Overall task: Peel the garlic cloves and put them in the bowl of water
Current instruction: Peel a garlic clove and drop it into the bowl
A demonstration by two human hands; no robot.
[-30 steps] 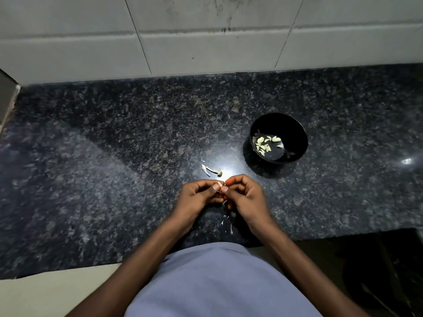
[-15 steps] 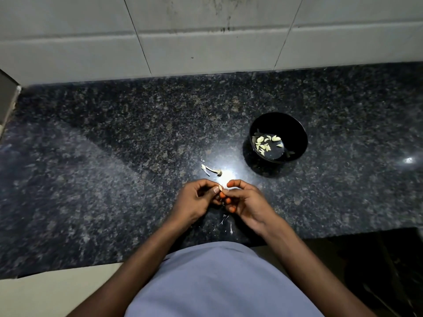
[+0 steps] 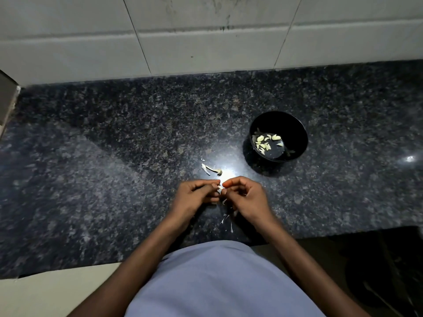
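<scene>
Dark speckled granite counter point(image 3: 103, 179) against a pale tiled wall point(image 3: 206, 49). Left hand point(image 3: 194, 199) near front edge, middle of counter, fingers curled, pinching a small white garlic clove point(image 3: 219, 188). Right hand point(image 3: 246, 197) touching same clove from the other side, thumb and forefinger pinched on it. Garlic skin scraps point(image 3: 211, 169) just behind the hands; thin slivers point(image 3: 226, 221) below them. Black bowl of water point(image 3: 297, 133) toward right rear, holding peeled cloves point(image 3: 264, 141).
</scene>
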